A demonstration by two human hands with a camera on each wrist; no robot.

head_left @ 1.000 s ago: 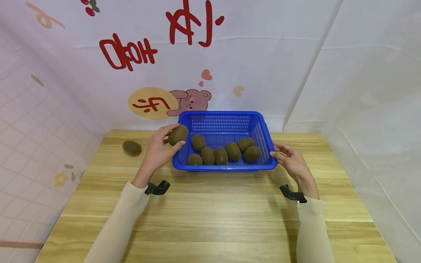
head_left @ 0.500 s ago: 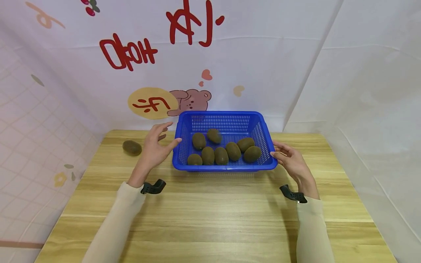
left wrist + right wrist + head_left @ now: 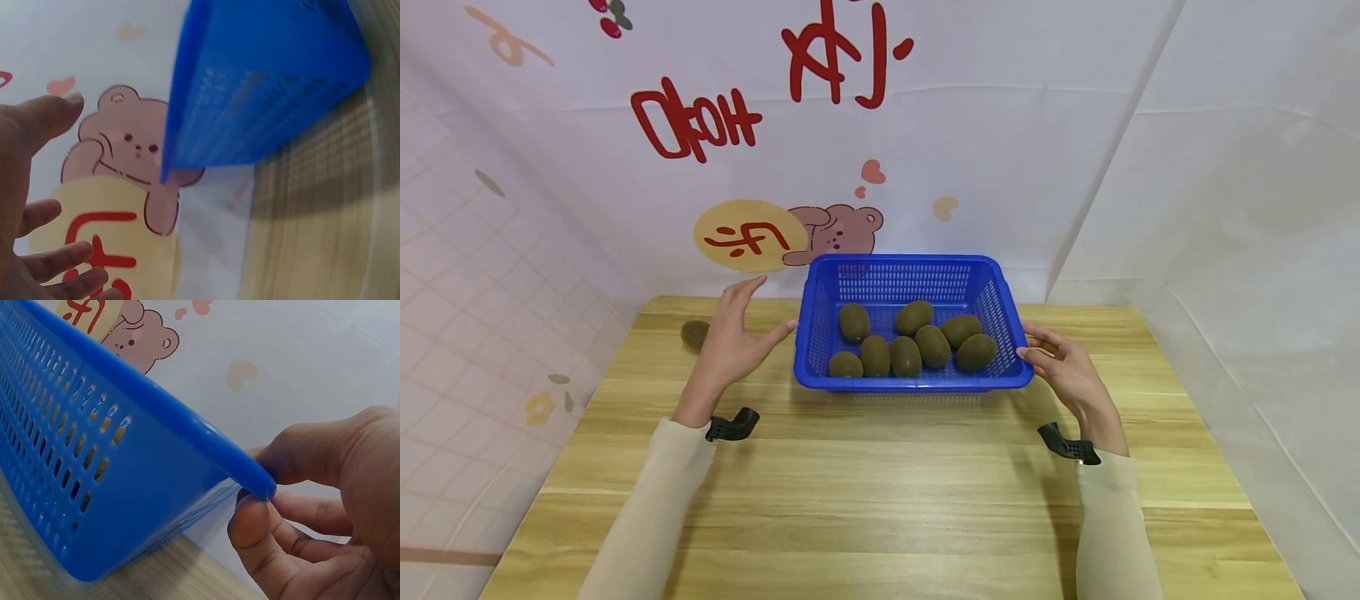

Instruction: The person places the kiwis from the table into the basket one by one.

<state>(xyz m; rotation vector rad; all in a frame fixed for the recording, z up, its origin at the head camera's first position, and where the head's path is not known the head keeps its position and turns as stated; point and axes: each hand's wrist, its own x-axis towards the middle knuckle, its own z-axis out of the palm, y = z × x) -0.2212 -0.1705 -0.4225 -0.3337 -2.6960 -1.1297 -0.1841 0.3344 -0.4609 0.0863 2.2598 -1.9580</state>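
A blue plastic basket (image 3: 913, 384) with slotted walls stands on the table, holding several brown kiwifruit (image 3: 914, 318). My right hand (image 3: 1063, 367) pinches the rim at its right end; in the right wrist view, thumb and fingers close on the basket's rim corner (image 3: 259, 481). Left of the basket, my left hand (image 3: 726, 346) is held in the air, fingers spread and nothing in them. Behind it on the table lies a single kiwifruit (image 3: 694, 335), partly hidden by that hand. In the left wrist view the blue basket (image 3: 269, 87) is apart from the thumb.
The wooden table (image 3: 895, 492) extends in front of the basket. A white printed sheet (image 3: 1000, 150) with red characters and a bear hangs right behind it, and more white sheeting (image 3: 1247, 250) lines the sides.
My left hand let go of a kiwifruit inside the basket, where it rolled right against the others. Then that hand drew back left, toward the lone kiwifruit. The right hand stayed put.
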